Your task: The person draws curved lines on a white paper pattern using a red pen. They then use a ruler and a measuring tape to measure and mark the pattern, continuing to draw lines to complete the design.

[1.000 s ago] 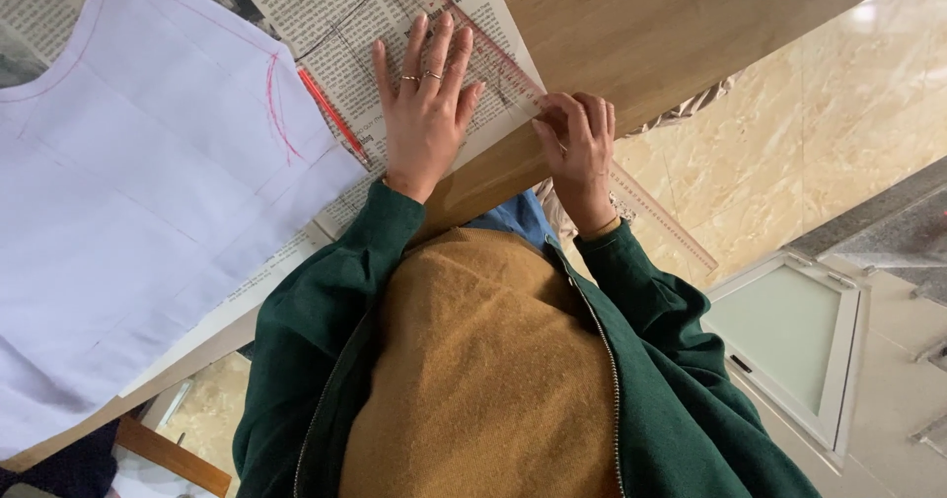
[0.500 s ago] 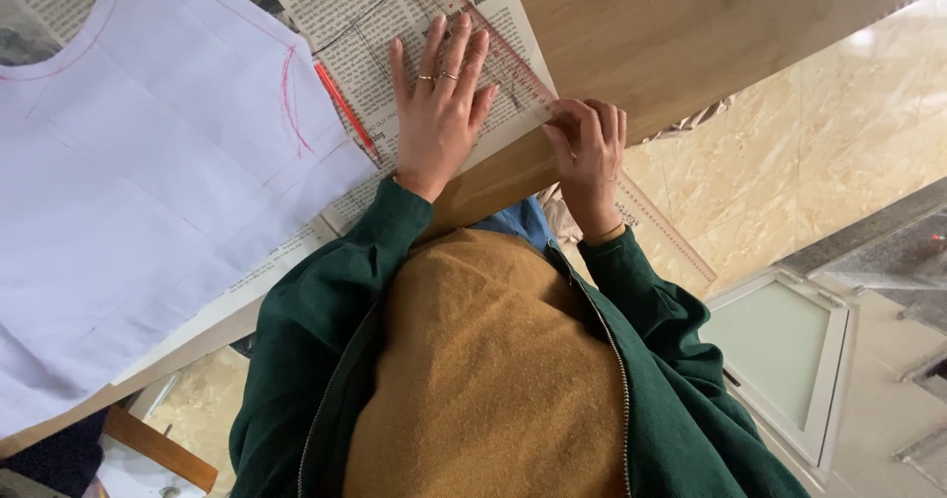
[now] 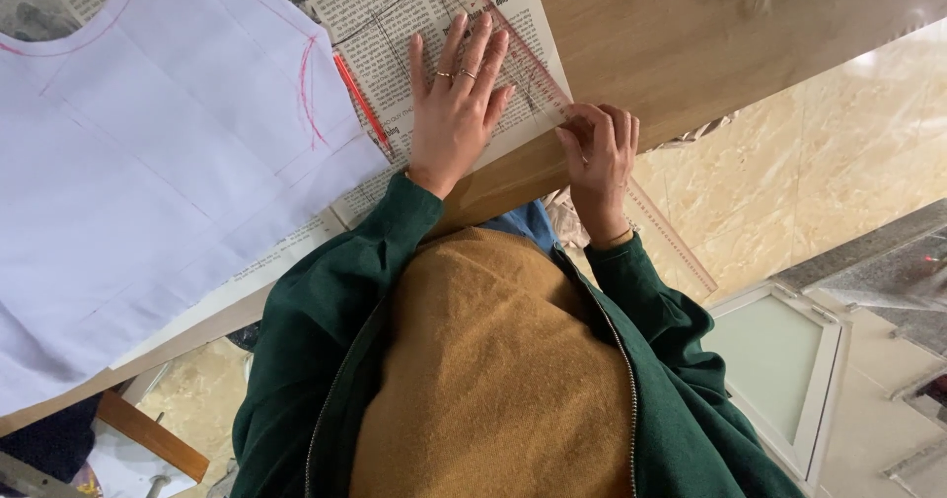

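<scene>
Fingers [image 3: 472, 59] of my left hand [image 3: 456, 113] lie spread and flat, pressing the newspaper [image 3: 414, 25] and the clear ruler [image 3: 533, 69] onto the tabletop [image 3: 691, 44] near its front edge. My right hand [image 3: 600, 148] is curled at that edge, pinching the ruler, whose far end juts out past the table. A red pencil [image 3: 361, 104] lies just left of my left hand, beside the white fabric [image 3: 148, 163] marked in red.

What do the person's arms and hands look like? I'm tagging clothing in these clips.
Both arms wear dark green jacket sleeves with plain cuffs at the wrists. The left hand is bare, with thin rings on two fingers. The right hand is bare, no rings visible.
</scene>
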